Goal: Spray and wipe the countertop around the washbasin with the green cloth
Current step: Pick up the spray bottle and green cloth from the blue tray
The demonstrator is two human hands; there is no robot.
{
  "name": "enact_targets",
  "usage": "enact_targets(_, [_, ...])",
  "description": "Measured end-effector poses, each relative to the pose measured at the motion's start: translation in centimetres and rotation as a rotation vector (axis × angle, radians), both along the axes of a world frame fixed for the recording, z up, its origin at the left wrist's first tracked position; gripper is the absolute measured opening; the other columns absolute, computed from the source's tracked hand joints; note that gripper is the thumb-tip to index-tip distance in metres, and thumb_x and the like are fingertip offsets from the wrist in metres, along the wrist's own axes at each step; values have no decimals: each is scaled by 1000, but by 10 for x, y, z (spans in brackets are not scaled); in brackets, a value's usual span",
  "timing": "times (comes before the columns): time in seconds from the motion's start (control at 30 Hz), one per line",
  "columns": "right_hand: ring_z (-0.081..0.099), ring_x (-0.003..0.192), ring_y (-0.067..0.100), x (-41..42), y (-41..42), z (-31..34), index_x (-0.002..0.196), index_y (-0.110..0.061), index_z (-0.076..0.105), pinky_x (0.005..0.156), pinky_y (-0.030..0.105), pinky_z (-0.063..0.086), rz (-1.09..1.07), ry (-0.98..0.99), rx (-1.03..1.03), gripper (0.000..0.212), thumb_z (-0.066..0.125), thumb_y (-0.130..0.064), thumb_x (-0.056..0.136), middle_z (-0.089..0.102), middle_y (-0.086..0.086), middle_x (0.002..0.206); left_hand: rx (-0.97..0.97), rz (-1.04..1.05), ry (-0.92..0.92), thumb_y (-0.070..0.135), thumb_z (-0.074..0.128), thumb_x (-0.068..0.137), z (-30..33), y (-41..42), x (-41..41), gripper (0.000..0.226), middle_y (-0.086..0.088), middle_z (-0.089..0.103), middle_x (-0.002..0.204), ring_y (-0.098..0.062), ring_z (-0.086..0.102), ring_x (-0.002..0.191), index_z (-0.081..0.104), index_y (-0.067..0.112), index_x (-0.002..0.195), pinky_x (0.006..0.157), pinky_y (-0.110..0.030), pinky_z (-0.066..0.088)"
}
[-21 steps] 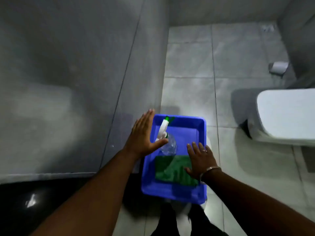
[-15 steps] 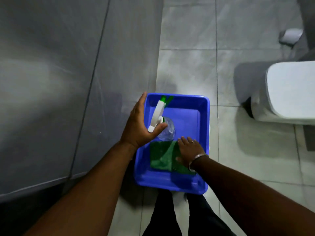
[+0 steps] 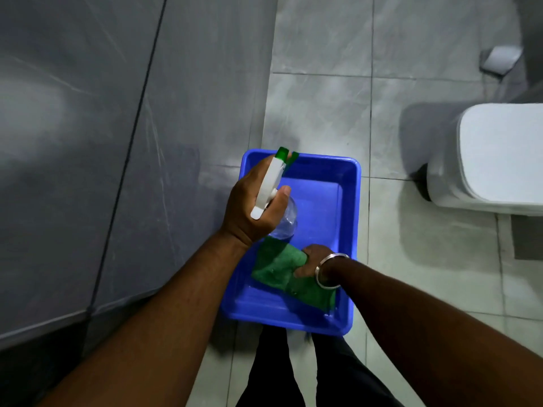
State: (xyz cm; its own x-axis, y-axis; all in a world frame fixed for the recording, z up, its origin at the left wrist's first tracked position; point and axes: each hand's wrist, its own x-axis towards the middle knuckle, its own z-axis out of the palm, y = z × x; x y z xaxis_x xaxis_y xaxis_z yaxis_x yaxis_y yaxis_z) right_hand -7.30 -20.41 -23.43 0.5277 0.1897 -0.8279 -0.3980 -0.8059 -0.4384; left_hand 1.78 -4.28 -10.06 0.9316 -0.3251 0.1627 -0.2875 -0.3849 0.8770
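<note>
A blue plastic tub [image 3: 349,218] stands on the tiled floor in front of my legs. My left hand [image 3: 252,210] is closed around the neck of a clear spray bottle [image 3: 286,221] with a white trigger head and green nozzle, over the tub's left side. The green cloth [image 3: 279,265] lies bunched in the tub's near part. My right hand [image 3: 313,261], with a metal bangle on the wrist, grips the cloth's right edge. The washbasin and countertop are out of view.
A dark grey tiled wall [image 3: 117,142] runs along the left, close to the tub. A white toilet [image 3: 496,160] stands at the right. A small grey object [image 3: 501,58] sits at the far right on the light floor tiles [image 3: 323,98].
My left hand went from open beside the spray bottle to closed around its neck. My right hand went from flat on the green cloth to gripping and bunching it. The view tilted further down.
</note>
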Motion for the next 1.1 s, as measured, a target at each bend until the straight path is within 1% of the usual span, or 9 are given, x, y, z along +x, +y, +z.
enact_targets(0.1, [65, 72, 11, -6, -21, 27, 83, -26, 68, 56, 10, 45, -275, -7, 121, 13, 74, -29, 72, 72, 3, 90, -80, 57, 69, 27, 55, 87, 0, -4, 3, 43, -13, 67, 118, -26, 65, 108, 57, 7, 126, 94, -39, 52])
enact_targets(0.3, [65, 80, 27, -20, -58, 92, 88, -15, 68, 80, 42, 53, -827, -37, 323, 18, 65, -20, 71, 70, 11, 86, -214, 95, 159, 28, 55, 86, 13, -15, 11, 46, -14, 65, 124, -24, 62, 115, 56, 0, 123, 100, -42, 49])
enact_targets(0.43, [63, 74, 32, -22, -80, 132, 96, 0, 64, 73, 42, 52, -1184, -61, 463, 32, 59, -11, 66, 67, 20, 83, -229, 38, 141, 19, 52, 90, 33, -18, 13, 40, -8, 66, 125, -25, 64, 100, 57, 5, 127, 89, -24, 48])
enact_targets(0.53, [65, 74, 35, -14, -92, 160, 98, -1, 65, 71, 42, 55, -1415, -36, 624, 27, 47, -6, 78, 70, 18, 81, -288, -11, 153, 9, 47, 89, 53, -19, 11, 35, -10, 68, 121, -22, 64, 114, 61, 8, 121, 100, -35, 48])
enact_targets(0.77, [58, 102, 46, 50, -91, 221, 109, 2, 60, 96, 71, 39, -1492, -237, 807, 39, 38, -2, 77, 63, 23, 107, -331, -247, 326, 11, 49, 79, 87, -17, 9, 38, -13, 71, 112, -31, 64, 113, 68, 15, 112, 102, -45, 47])
enact_targets(0.83, [55, 106, 48, 72, -92, 236, 112, 4, 56, 98, 71, 37, -1475, -300, 775, 38, 39, 0, 78, 57, 24, 110, -327, -252, 381, 11, 51, 77, 94, -22, 9, 33, -7, 73, 103, -23, 67, 107, 68, 16, 104, 98, -40, 48])
enact_targets(0.9, [56, 96, 44, 88, -95, 249, 95, -2, 55, 93, 64, 44, -1422, -340, 760, 22, 44, -1, 76, 54, 19, 96, -288, -228, 400, 3, 47, 74, 100, -30, 10, 29, 1, 73, 91, -16, 67, 95, 66, 8, 95, 91, -34, 51])
enact_targets(0.97, [54, 91, 37, 97, -102, 258, 80, -6, 53, 94, 60, 45, -1367, -390, 742, 11, 52, -7, 69, 50, 13, 88, -250, -204, 436, 2, 44, 72, 104, -36, 9, 25, -9, 67, 82, -28, 64, 85, 63, 0, 88, 87, -46, 53])
enact_targets(1.1, [57, 112, 47, 101, -117, 264, 109, 3, 60, 101, 64, 41, -1313, -426, 754, 47, 59, -15, 66, 59, 21, 108, -171, -137, 454, 4, 49, 65, 110, -44, 8, 13, -13, 56, 71, -25, 54, 70, 60, 4, 72, 70, -43, 46])
